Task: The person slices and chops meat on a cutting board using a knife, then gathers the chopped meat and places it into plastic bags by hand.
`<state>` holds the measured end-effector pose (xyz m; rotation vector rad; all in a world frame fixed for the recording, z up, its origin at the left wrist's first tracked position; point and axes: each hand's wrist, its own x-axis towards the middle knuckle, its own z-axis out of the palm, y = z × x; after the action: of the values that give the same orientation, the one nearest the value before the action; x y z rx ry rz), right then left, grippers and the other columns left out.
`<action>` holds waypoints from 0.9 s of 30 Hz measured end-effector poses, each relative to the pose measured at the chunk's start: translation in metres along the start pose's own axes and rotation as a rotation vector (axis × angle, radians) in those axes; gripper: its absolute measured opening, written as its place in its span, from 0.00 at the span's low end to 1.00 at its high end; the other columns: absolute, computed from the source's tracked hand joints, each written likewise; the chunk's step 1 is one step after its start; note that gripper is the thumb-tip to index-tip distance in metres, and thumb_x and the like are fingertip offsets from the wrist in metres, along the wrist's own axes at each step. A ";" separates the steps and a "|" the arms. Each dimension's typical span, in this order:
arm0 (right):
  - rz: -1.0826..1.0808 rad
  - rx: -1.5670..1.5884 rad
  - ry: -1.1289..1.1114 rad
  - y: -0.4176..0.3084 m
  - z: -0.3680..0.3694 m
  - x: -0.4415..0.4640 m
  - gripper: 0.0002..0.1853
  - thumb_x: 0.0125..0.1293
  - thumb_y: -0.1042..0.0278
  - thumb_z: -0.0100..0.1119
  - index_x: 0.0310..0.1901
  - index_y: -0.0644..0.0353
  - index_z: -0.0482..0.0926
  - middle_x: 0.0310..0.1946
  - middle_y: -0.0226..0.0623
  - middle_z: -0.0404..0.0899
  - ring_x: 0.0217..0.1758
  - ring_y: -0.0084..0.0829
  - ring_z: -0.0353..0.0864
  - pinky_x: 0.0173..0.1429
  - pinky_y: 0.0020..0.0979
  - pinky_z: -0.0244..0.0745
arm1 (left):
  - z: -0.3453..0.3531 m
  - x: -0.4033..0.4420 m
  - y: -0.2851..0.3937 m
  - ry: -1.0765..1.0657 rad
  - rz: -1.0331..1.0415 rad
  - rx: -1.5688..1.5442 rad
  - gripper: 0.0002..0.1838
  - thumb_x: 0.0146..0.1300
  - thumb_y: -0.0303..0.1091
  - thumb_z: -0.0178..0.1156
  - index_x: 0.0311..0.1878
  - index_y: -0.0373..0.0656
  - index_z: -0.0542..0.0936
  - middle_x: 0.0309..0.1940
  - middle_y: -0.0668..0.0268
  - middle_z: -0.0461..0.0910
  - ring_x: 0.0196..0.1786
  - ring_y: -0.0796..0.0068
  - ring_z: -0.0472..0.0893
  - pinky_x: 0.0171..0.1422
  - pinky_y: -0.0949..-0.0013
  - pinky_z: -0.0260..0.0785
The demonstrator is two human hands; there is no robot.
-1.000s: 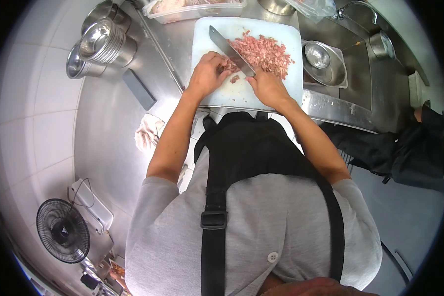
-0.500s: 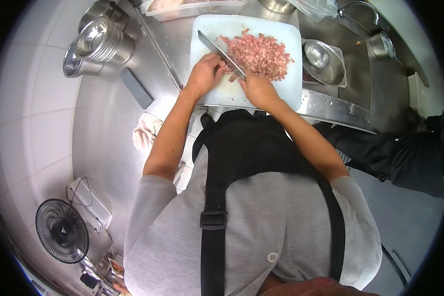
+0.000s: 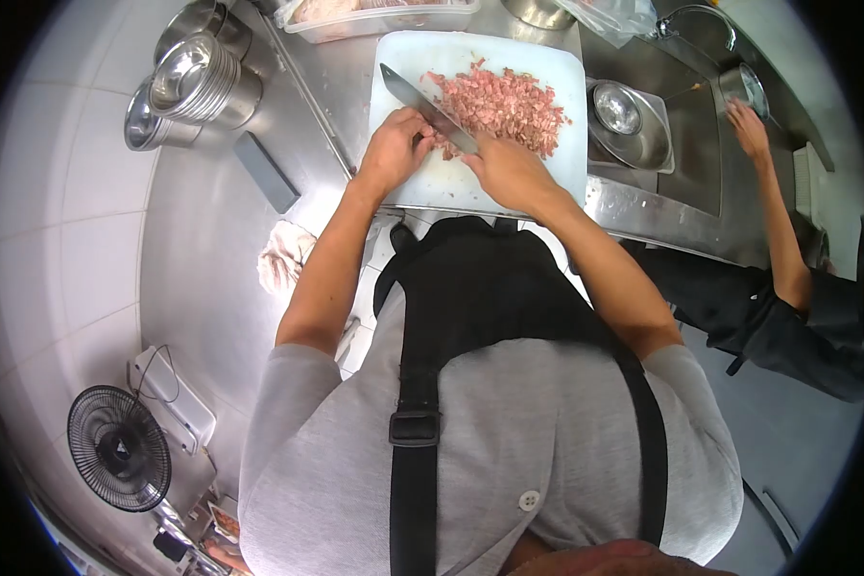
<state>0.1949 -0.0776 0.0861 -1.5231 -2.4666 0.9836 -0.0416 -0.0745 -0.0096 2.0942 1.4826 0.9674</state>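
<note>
My right hand is wrapped round the handle of a kitchen knife, whose blade slants up and left across the white cutting board. Close against the blade's left side, my left hand has its fingers curled over a small bit of pink meat, mostly hidden by the fingers. To the right of the blade, a heap of chopped meat spreads over the board's upper middle.
Stacked steel bowls, a grey sharpening stone and a cloth stand left. A plastic tub sits behind the board. Right is a sink with a steel bowl; a co-worker's hand touches a pot.
The blade's flat side now faces up more, and its tip has shifted slightly left. A co-worker's arm has come in at the right, reaching to the pot by the sink.
</note>
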 end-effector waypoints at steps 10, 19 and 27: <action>-0.008 -0.002 0.052 0.003 0.014 0.002 0.19 0.81 0.59 0.59 0.54 0.72 0.79 0.47 0.67 0.88 0.55 0.67 0.87 0.61 0.63 0.79 | -0.009 0.000 -0.008 -0.041 -0.006 -0.019 0.06 0.64 0.23 0.73 0.43 0.37 0.86 0.47 0.56 0.87 0.49 0.50 0.87 0.55 0.57 0.80; -0.022 0.013 0.091 0.002 0.022 0.008 0.19 0.82 0.58 0.58 0.56 0.71 0.79 0.45 0.64 0.88 0.52 0.66 0.88 0.58 0.62 0.81 | -0.025 -0.011 -0.007 0.060 0.018 -0.055 0.07 0.63 0.23 0.73 0.43 0.37 0.88 0.44 0.55 0.86 0.46 0.49 0.86 0.55 0.56 0.80; 0.062 0.009 0.008 -0.002 0.032 0.006 0.20 0.83 0.57 0.57 0.58 0.69 0.78 0.43 0.64 0.88 0.51 0.65 0.89 0.57 0.62 0.81 | -0.048 -0.046 0.008 -0.041 -0.288 0.076 0.15 0.60 0.34 0.80 0.47 0.37 0.90 0.41 0.54 0.86 0.44 0.54 0.87 0.51 0.55 0.79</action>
<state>0.1783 -0.0884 0.0606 -1.6073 -2.4194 0.9944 -0.0807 -0.1229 0.0142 1.8688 1.7636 0.7653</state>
